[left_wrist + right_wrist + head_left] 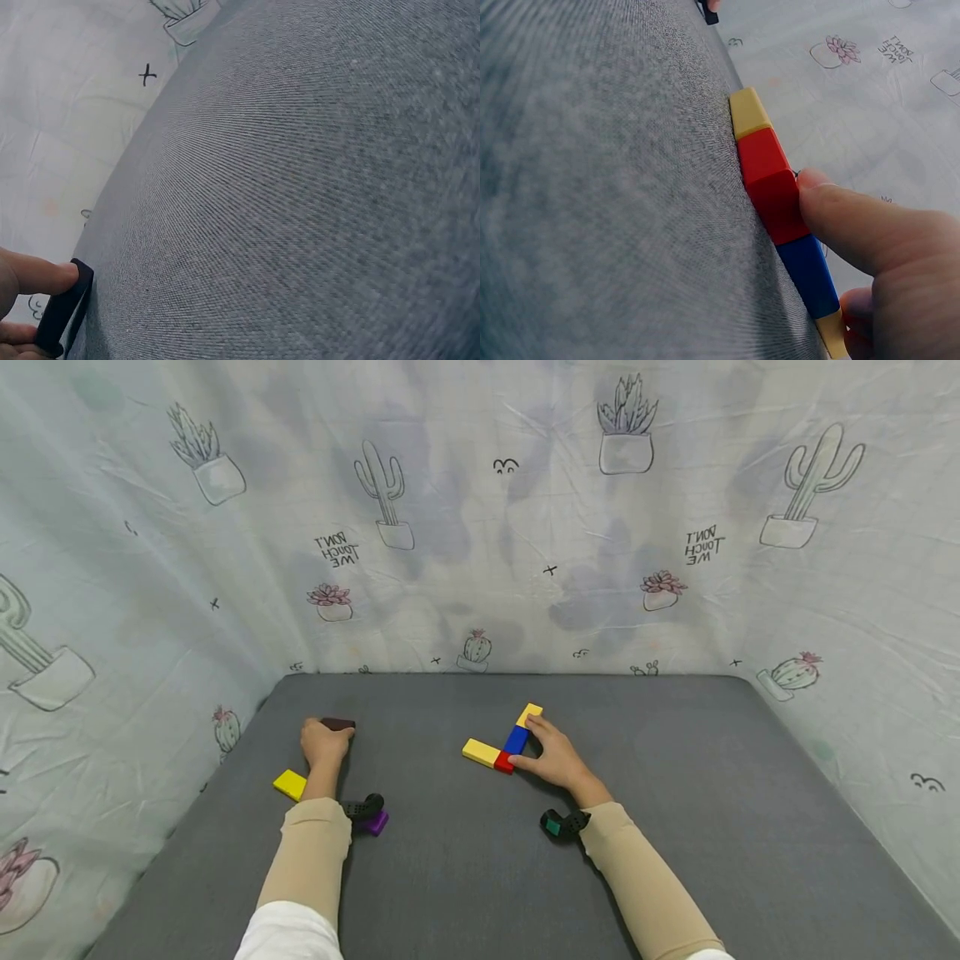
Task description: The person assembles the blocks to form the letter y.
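Observation:
My left hand [325, 747] grips a dark block [337, 724] at the table's far left. In the left wrist view the thumb sits at the top end of this dark block [64, 311], with the other fingers near its lower end. To the right, several blocks form an angled row: a pale yellow block [481, 752], a red block [504, 762], a blue block [516, 741] and another yellow block [530, 713]. My right hand [558, 762] touches this row, thumb against the red block [776, 202], fingers spread towards the blue and far yellow ones.
A bright yellow block [289, 784] lies beside the left forearm, which partly covers it. Under the left wrist camera [365, 807] shows a purple block [377, 823]. The grey tabletop [450, 877] meets a printed cloth [450, 568] at the back and sides.

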A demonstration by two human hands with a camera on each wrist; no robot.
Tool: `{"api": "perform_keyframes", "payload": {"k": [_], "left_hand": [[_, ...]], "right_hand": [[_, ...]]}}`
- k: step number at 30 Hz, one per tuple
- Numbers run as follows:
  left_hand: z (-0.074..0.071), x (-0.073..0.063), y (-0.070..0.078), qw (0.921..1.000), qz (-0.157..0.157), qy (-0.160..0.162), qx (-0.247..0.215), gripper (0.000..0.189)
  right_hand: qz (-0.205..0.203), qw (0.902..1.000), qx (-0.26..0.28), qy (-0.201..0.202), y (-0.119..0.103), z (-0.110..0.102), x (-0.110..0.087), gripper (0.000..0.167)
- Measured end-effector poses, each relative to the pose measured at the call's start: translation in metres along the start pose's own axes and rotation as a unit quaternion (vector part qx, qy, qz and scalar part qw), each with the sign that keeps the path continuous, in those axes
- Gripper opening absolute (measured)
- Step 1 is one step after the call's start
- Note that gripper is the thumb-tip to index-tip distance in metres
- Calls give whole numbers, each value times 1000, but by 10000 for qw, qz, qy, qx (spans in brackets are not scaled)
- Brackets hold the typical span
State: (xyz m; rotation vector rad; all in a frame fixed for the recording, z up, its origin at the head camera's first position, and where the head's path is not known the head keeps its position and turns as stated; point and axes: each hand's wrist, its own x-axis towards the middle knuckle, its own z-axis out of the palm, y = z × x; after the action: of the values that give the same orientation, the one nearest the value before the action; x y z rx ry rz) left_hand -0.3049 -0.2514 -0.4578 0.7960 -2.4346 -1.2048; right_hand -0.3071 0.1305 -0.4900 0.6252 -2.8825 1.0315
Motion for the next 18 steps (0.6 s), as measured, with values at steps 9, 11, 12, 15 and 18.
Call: {"api": "perform_keyframes", "payload": {"k": [9,11,12,15,18], "left_hand": [[-1,-4,6,9992,282,133,236,67],[-1,-5,10,9991,364,155,166,65],[-1,-6,12,9989,418,163,128,65],[1,-8,17,9982,571,152,63,65],[3,-11,23,9974,702,153,28,66]], "right_hand": [[-4,10000,36,15,2,2,0,82],[-1,10000,50,16,2,2,1,82],[-2,10000,58,16,2,2,1,82],[-11,10000,49,8,2,1,2,82],[-15,10000,25,6,1,1,2,82]]}}
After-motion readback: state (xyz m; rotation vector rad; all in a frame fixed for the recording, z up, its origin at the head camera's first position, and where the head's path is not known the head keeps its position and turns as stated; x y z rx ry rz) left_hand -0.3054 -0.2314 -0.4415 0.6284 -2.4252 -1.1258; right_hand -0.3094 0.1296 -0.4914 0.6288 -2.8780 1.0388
